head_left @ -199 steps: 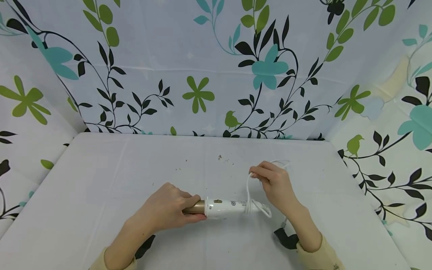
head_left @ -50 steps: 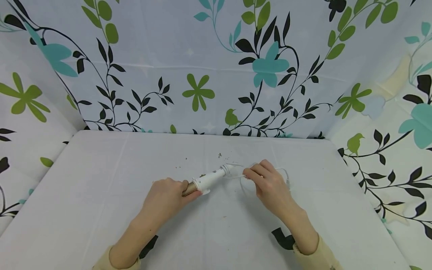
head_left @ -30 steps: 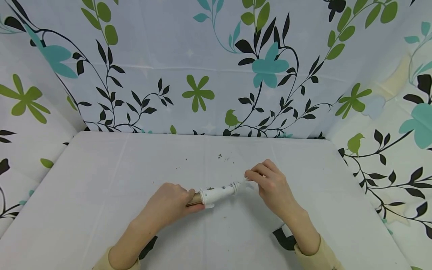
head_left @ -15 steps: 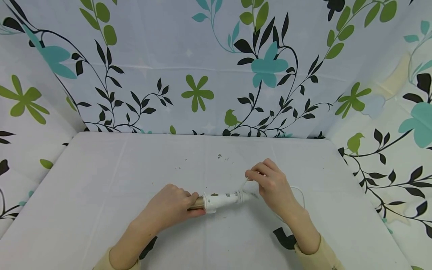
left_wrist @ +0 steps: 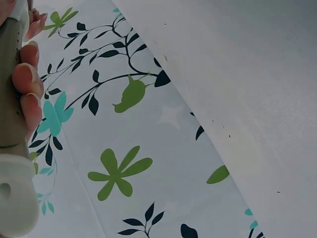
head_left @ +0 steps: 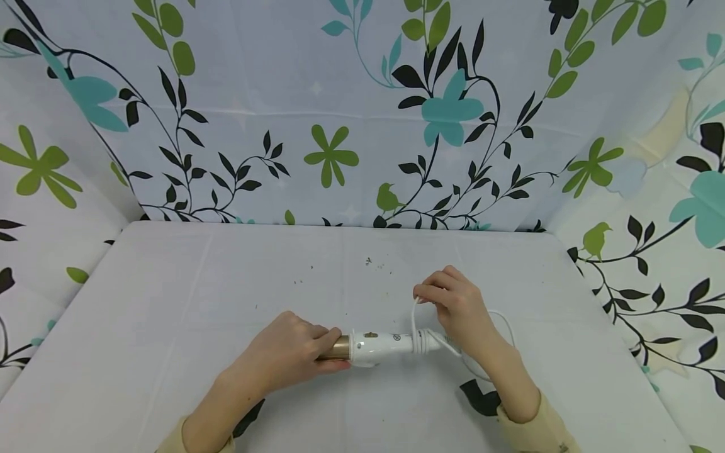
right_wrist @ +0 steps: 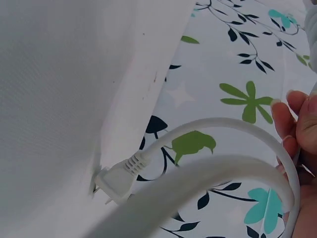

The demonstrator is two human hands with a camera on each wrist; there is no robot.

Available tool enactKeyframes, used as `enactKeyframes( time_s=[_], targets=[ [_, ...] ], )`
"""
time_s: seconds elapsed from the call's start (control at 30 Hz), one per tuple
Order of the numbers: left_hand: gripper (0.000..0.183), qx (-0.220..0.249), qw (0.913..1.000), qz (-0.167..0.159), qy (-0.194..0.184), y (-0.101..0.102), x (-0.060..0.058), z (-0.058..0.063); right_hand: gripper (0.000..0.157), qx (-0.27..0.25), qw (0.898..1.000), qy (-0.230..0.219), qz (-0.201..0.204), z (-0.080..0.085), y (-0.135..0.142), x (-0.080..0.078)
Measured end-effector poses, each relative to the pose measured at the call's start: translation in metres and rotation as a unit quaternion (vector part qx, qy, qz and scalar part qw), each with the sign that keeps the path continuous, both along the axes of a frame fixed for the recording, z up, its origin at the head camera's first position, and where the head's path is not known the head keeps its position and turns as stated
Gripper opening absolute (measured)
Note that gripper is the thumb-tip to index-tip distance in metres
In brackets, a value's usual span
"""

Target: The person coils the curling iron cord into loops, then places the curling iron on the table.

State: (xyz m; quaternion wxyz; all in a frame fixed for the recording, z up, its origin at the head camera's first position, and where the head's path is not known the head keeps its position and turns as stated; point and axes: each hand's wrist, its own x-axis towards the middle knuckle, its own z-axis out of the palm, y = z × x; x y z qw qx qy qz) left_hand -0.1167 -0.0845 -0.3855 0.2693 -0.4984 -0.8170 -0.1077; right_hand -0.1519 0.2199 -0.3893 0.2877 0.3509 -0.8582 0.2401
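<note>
A curling iron lies level in the middle of the head view, with a white handle (head_left: 385, 345) and a gold barrel (head_left: 338, 348). My left hand (head_left: 289, 346) grips the barrel, its fingers curled round it; the left wrist view shows the barrel's white end cap (left_wrist: 17, 196). Coils of white cord (head_left: 419, 341) wrap the handle's right end. Just above them my right hand (head_left: 455, 305) pinches the cord between thumb and fingers. A loose cord loop passes behind the right wrist. In the right wrist view the cord's white plug (right_wrist: 118, 181) hangs free; the head view hides it.
A white tabletop (head_left: 187, 302) spreads under both hands, with small dark specks (head_left: 369, 260) towards the back. Leaf-patterned cloth (head_left: 334, 189) closes off the back and both sides. Black pieces (head_left: 480, 397) show beside each wrist.
The iron has swung from tilted up at the right to level, and its handle has turned its markings into view. Cord now stands up from the coils to my right hand, which has barely moved.
</note>
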Motion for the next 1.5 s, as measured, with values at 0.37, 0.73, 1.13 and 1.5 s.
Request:
enactKeyframes(
  time_s=[0.37, 0.73, 1.13, 1.5],
  targets=[
    [0.046, 0.038, 0.999, -0.021, 0.007, 0.004, 0.0, 0.002, 0.024, -0.041, 0.992, -0.108, 0.042, -0.003, 0.01, -0.005],
    [0.035, 0.105, 0.9906, -0.041, 0.077, 0.001, -0.003, 0.007, 0.029, -0.119, 0.969, -0.176, 0.127, 0.001, 0.009, -0.006],
    [0.042, 0.126, 0.9822, -0.013, 0.138, 0.001, -0.003, 0.01, 0.031, -0.137, 0.97, -0.144, 0.141, 0.0, 0.005, -0.006],
    [0.043, 0.128, 0.9826, -0.009, 0.134, -0.002, -0.005, 0.011, 0.03, -0.153, 0.967, -0.157, 0.134, 0.0, 0.005, -0.004]
  ],
)
